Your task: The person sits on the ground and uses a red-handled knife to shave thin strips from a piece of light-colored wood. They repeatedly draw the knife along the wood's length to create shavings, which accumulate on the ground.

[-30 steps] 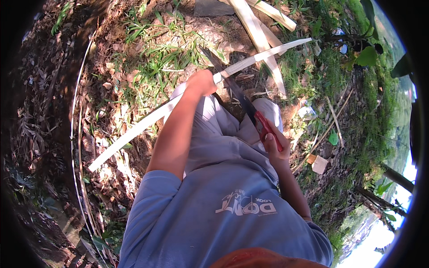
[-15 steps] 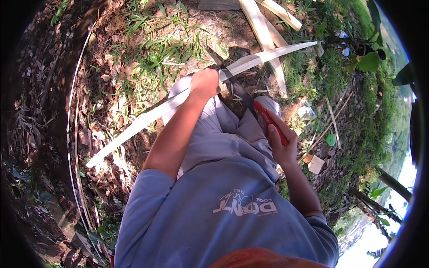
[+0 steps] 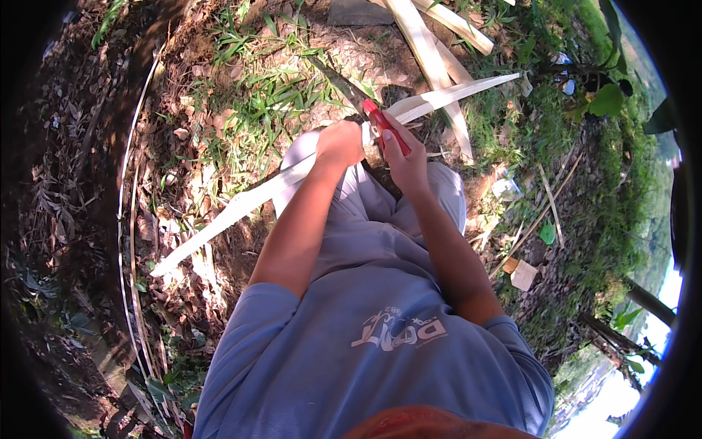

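Observation:
A long pale strip of split wood or bamboo [image 3: 245,205] crosses in front of my knees, from the lower left up to the right. My left hand [image 3: 340,144] is closed around its middle, above my left knee. In my closed right hand [image 3: 406,162] is the red handle of a knife [image 3: 385,126], just right of my left hand and over the strip. Its long dark blade [image 3: 336,79] points away to the upper left, above the grass. The exact contact between knife and strip is hidden by my hands.
More pale strips [image 3: 424,47] lie crossed on the ground ahead, near a flat grey slab [image 3: 360,12]. Long thin canes [image 3: 123,197] curve along the left. A small wood block [image 3: 523,275], thin sticks [image 3: 550,205] and crumpled clear plastic [image 3: 506,189] lie to the right.
My right hand has moved the knife up and left, from beside my right knee to the strip next to my left hand. The blade has swung further away from me. My left hand keeps its hold.

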Motion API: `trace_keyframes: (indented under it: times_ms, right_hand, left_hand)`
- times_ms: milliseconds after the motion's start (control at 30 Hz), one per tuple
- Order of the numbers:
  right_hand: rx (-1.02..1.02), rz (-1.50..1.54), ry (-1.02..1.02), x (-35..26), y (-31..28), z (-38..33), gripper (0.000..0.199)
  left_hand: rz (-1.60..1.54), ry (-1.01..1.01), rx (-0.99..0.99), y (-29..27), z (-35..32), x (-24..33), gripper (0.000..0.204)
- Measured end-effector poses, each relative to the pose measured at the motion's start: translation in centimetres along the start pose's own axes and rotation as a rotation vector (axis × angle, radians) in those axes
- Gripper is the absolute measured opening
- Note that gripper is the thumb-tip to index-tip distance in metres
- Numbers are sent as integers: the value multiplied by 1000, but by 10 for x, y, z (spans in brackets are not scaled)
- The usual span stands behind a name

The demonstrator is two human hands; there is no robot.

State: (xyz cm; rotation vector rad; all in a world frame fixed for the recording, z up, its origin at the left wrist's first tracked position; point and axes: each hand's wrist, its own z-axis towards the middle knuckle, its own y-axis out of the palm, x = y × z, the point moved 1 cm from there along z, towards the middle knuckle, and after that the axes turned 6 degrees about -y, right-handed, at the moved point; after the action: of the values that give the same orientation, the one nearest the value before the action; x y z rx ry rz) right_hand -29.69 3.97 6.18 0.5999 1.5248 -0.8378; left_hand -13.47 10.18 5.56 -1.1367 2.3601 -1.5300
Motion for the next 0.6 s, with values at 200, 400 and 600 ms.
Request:
trace_keyframes:
  times_ms: [200,400,600]
  right_hand:
    - [39,2,-71,0,7,-3,41]
    - [56,108,-12,7,6,-16,43]
    - [36,96,52,-17,-6,-33,45]
  left_hand:
    - [-24,-36,-20,-4,-1,1,28]
    - [-17,-51,-40,-8,-2,-1,28]
    - [19,42,46,2,-8,-4,25]
